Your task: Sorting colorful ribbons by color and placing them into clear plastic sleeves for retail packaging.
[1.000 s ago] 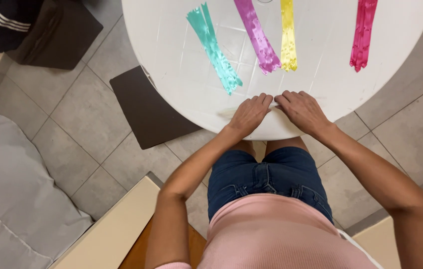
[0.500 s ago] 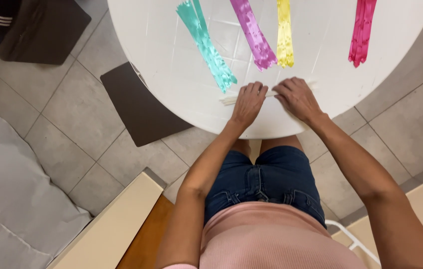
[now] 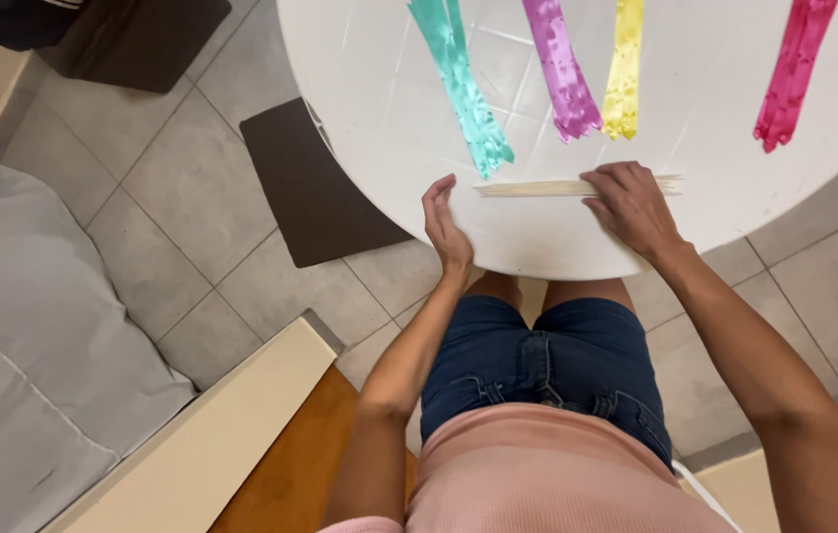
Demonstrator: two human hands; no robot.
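The sticks [image 3: 577, 187] are lying nine-to-three across the table [image 3: 380, 118] — right hand [image 3: 629, 204] pressing flat on them, gripping nothing; left hand [image 3: 444, 224] open, waiting at their nine-o'clock end.

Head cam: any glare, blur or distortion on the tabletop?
Head view: soft streaky reflections on the glossy white table; ribbons sharp, teal ribbon crisp; slight blur at the thin wooden sticks under the right hand; table rim bows slightly; shadows faint.
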